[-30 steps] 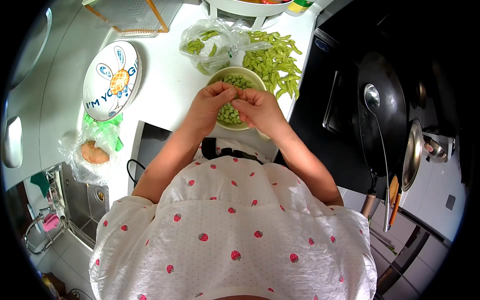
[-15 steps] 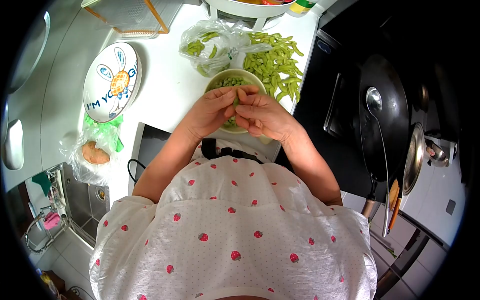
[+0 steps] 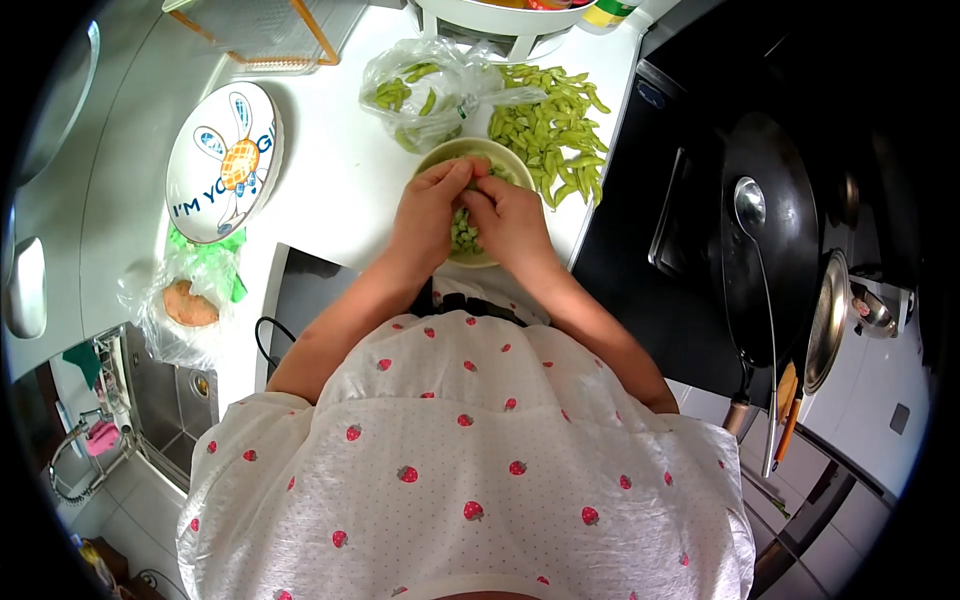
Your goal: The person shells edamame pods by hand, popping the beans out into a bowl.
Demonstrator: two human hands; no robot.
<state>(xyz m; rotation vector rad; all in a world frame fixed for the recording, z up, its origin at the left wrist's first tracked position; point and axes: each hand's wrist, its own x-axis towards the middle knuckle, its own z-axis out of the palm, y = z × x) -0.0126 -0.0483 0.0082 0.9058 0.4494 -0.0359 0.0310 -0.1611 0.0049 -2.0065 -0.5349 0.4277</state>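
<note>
My left hand (image 3: 428,208) and my right hand (image 3: 515,222) meet over a pale bowl (image 3: 462,146), thumbs and fingertips pinched together. Between the fingertips is an edamame pod, now almost wholly hidden by them. Shelled green beans (image 3: 464,238) lie in the bowl, seen in the gap between my hands. Just right of the bowl, a heap of whole edamame pods (image 3: 550,128) is spread on the white counter. Behind the bowl sits a clear plastic bag (image 3: 455,72) with some pods inside.
A plate with a rabbit drawing (image 3: 190,170) stands at the left, above a bagged brown, roundish item (image 3: 190,304). A sink (image 3: 160,400) lies lower left. On the right, a black wok (image 3: 770,290) holds a steel ladle (image 3: 750,205). A white round rack (image 3: 500,18) stands at the back.
Both hands have tipped downward and drawn closer together over the bowl. The green pod that showed between the fingers is now covered; more beans show below the hands.
</note>
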